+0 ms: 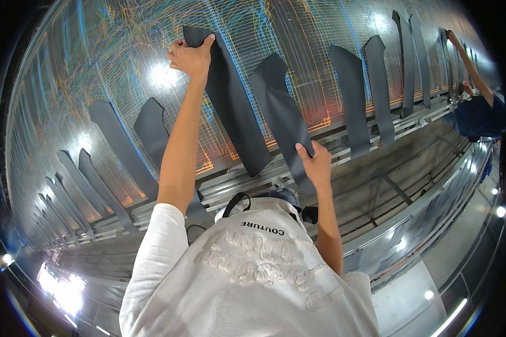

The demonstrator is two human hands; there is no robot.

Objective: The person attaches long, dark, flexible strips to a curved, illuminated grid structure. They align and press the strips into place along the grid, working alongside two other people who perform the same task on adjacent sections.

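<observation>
1. Grey panel [230, 106] lies on a line-covered table [303, 33], its far end clamped by the left hand [192, 58], thumb on top.
2. Right hand [318, 163] grips a second panel [274, 95] near its lower end, thumb and fingers closed on the edge.

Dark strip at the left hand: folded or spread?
Spread: the dark strip runs lengthwise from the left hand to past the table's near edge, no fold showing.

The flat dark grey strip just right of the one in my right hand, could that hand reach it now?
Probably yes: your bare right hand is near that flat strip, nothing visibly between, but the hand holds the creased dark grey strip.
</observation>
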